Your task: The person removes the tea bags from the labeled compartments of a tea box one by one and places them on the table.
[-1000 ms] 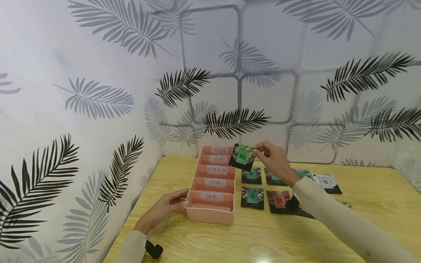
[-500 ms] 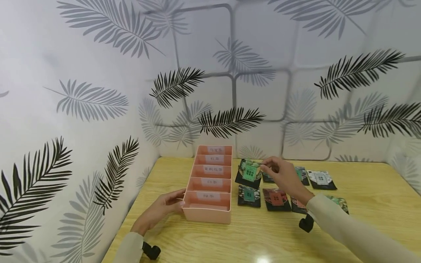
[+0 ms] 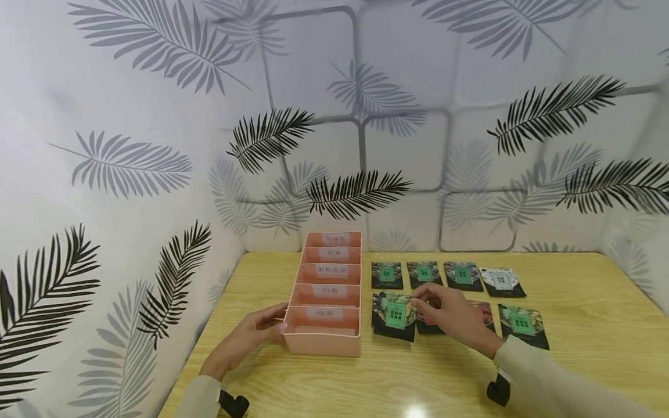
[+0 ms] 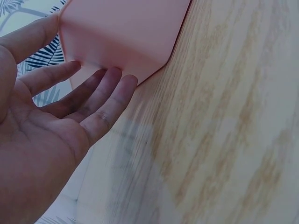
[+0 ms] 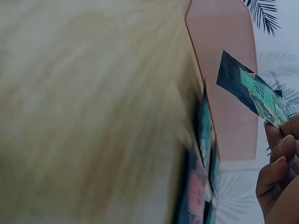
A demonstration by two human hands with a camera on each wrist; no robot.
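My right hand [image 3: 444, 310] pinches a black and green tea sachet [image 3: 394, 315] by one edge between thumb and fingertips. In the head view the sachet hangs over the left end of the front row of sachets and hides most of the one beneath. The right wrist view shows the held sachet [image 5: 252, 91] tilted and raised off the table, with the pink box [image 5: 229, 79] behind it. My left hand [image 3: 251, 337] touches the left side of the pink divided box [image 3: 324, 343], its fingertips on the wall and its thumb by the front corner.
Labelled compartments run front to back in the box. Right of it lie two rows of sachets, including a green one [image 3: 387, 274], a white one [image 3: 502, 281] and another green one [image 3: 522, 325]. The wooden table [image 3: 340, 386] meets a leaf-patterned wall [image 3: 407, 145] behind.
My right hand has brought the sachet from beside the box's rear compartments forward and down, over the front row. My left hand stays at the box. The head view has shifted slightly.
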